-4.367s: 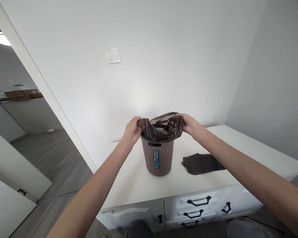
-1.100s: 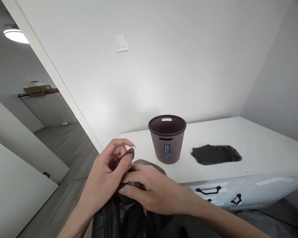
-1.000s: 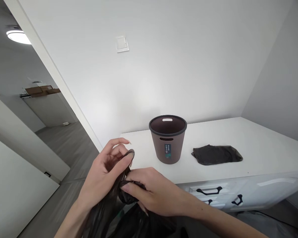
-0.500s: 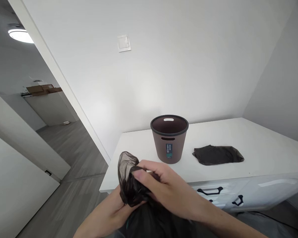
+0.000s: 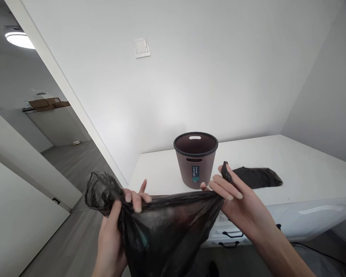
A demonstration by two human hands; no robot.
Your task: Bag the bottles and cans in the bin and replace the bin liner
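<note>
A black garbage bag (image 5: pixel 173 227) hangs stretched between my two hands in front of the cabinet. My left hand (image 5: pixel 118 219) is closed round its bunched neck, with a crumpled tuft sticking out to the left. My right hand (image 5: pixel 236 200) pinches the bag's other upper corner, and a bit of black plastic shows at its index fingertip. Some contents show faintly through the film, with a green patch at the left; I cannot make out what they are. Beyond the hands stands a brown trash can (image 5: pixel 195 165), upright, with a dark rim and a label.
A folded black garbage bag (image 5: pixel 258 177) lies on the white cabinet top (image 5: pixel 248 154), partly behind my right hand. Black drawer handles (image 5: pixel 233 234) are on the cabinet front. A light switch (image 5: pixel 142 47) is on the wall. To the left is an open doorway.
My hands were together on the gathered bag neck. They have moved apart, the right one to the right, and the bag's upper edge is now pulled out between them.
</note>
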